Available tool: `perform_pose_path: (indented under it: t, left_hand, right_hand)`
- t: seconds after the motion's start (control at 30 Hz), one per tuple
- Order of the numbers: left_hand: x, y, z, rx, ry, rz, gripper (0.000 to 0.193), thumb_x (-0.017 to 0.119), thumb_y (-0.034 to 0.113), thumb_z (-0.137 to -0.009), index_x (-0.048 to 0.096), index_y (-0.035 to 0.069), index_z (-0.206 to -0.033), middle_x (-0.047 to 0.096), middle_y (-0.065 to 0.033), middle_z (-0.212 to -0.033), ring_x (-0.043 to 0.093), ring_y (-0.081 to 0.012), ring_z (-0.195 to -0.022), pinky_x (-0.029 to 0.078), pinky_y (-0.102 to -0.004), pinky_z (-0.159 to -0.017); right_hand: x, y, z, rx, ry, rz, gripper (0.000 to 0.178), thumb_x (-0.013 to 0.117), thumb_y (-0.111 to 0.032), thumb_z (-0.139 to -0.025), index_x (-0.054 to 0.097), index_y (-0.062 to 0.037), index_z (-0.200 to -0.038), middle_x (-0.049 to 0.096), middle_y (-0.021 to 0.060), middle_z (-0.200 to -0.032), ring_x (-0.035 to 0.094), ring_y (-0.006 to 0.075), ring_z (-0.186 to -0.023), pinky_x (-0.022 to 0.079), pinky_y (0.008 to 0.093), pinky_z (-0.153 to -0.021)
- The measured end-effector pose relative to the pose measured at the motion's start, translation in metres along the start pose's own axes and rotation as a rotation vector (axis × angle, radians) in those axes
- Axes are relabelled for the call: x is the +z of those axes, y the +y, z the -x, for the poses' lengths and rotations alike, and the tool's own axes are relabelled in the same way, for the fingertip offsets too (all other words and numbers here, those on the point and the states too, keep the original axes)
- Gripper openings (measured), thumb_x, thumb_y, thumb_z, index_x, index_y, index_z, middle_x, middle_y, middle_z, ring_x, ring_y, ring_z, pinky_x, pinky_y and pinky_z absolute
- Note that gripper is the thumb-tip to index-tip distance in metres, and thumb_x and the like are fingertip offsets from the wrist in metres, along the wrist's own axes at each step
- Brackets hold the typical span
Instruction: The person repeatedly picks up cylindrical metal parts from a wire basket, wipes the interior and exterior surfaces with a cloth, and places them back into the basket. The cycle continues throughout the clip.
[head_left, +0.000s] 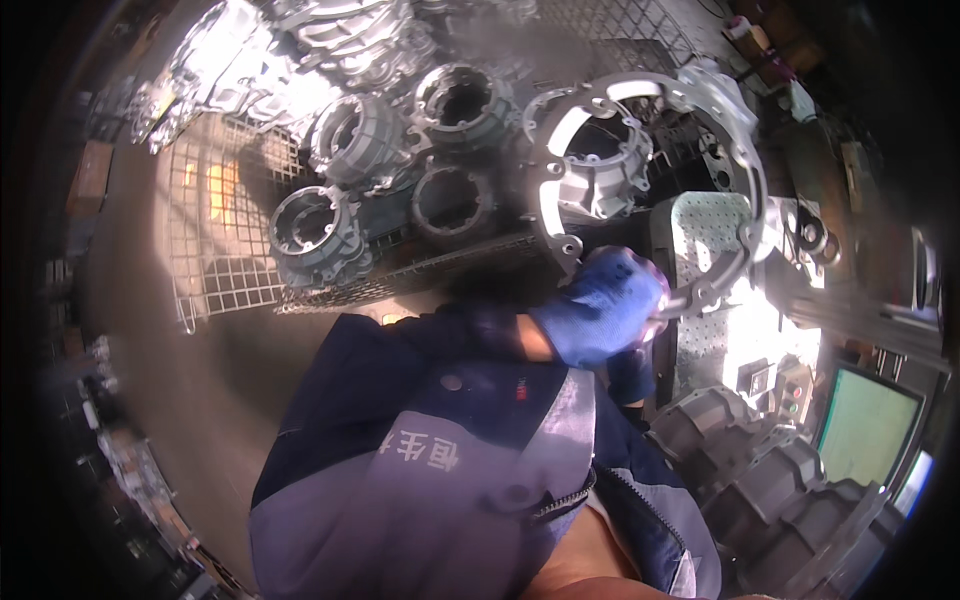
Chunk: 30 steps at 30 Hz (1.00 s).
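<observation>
A large grey ring-shaped metal casting (550, 190), with bolt lugs around its rim, is held up in front of me to the right. My left hand (603, 308), in a blue glove, is closed on its near edge. Behind that glove, only a dark blue cuff and a bit of wrist of my right arm show. My right hand itself is mostly hidden, so its fingers cannot be made out. Through the ring's opening, a smaller metal housing (600, 188) can be seen beyond it.
Several round metal housings (350, 150) stand beside a wire mesh basket (240, 270) at the left and ahead. A perforated metal plate (700, 345) lies to the right. Grey castings (760, 480) sit near my right side, by a control box (793, 390) and a screen (870, 425).
</observation>
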<state>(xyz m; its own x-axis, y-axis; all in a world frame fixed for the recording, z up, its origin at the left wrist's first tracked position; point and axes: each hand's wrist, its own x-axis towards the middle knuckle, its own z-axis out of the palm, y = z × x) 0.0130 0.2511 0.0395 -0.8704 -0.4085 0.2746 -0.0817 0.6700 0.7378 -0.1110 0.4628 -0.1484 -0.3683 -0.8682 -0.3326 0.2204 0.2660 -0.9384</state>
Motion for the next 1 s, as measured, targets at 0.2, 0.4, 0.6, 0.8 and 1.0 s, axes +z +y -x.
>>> perform_pose_path:
  t: [0.2, 0.4, 0.6, 0.8, 1.0]
  left_hand:
    - [-0.055, -0.053, 0.044, -0.391, 0.166, 0.045, 0.025, 0.073, 0.025, -0.092, 0.068, 0.001, -0.099, 0.064, -0.0132, -0.078, 0.065, -0.0298, -0.071, 0.049, -0.0419, -0.066]
    - [-0.115, -0.155, 0.098, -0.989, 0.098, 0.039, 0.046, 0.070, 0.044, -0.093, 0.072, 0.000, -0.106, 0.074, -0.0212, -0.097, 0.072, -0.0357, -0.088, 0.053, -0.0447, -0.081]
    - [-0.118, -0.308, 0.140, -1.024, 0.128, -0.103, 0.048, 0.064, 0.051, -0.093, 0.075, 0.005, -0.103, 0.075, -0.0208, -0.096, 0.073, -0.0376, -0.091, 0.054, -0.0461, -0.085]
    - [-0.074, -0.417, 0.153, -1.248, -0.234, -0.127, 0.050, 0.061, 0.047, -0.085, 0.076, 0.008, -0.112, 0.073, -0.0198, -0.113, 0.069, -0.0386, -0.109, 0.053, -0.0469, -0.094]
    - [-0.009, -0.463, 0.150, -1.083, -0.352, -0.093, 0.049, 0.061, 0.046, -0.087, 0.075, 0.010, -0.117, 0.073, -0.0160, -0.118, 0.070, -0.0364, -0.111, 0.054, -0.0476, -0.096]
  right_hand:
    - [0.066, -0.043, -0.058, 0.082, -0.267, -0.156, 0.039, 0.061, -0.027, -0.101, 0.061, 0.0066, -0.121, 0.071, 0.0152, -0.103, 0.071, 0.0216, -0.088, 0.059, 0.0335, -0.072]
    - [0.163, -0.041, -0.142, -0.294, -0.645, 0.336, 0.040, 0.073, -0.027, -0.091, 0.070, 0.0052, -0.115, 0.074, 0.0119, -0.095, 0.072, 0.0183, -0.084, 0.058, 0.0293, -0.073]
    - [0.248, -0.010, -0.201, -0.050, -0.766, 0.316, 0.050, 0.074, -0.018, -0.082, 0.061, -0.0010, -0.127, 0.071, 0.0145, -0.100, 0.071, 0.0275, -0.091, 0.057, 0.0390, -0.082]
    - [0.263, -0.023, -0.207, -0.186, -0.780, 0.969, 0.028, 0.063, -0.014, -0.091, 0.068, -0.0037, -0.116, 0.071, 0.0151, -0.108, 0.070, 0.0292, -0.099, 0.055, 0.0375, -0.085]
    - [0.233, 0.012, -0.183, 0.190, -0.647, 0.840, 0.030, 0.063, -0.009, -0.089, 0.067, -0.0022, -0.118, 0.070, 0.0148, -0.111, 0.070, 0.0288, -0.099, 0.056, 0.0364, -0.084]
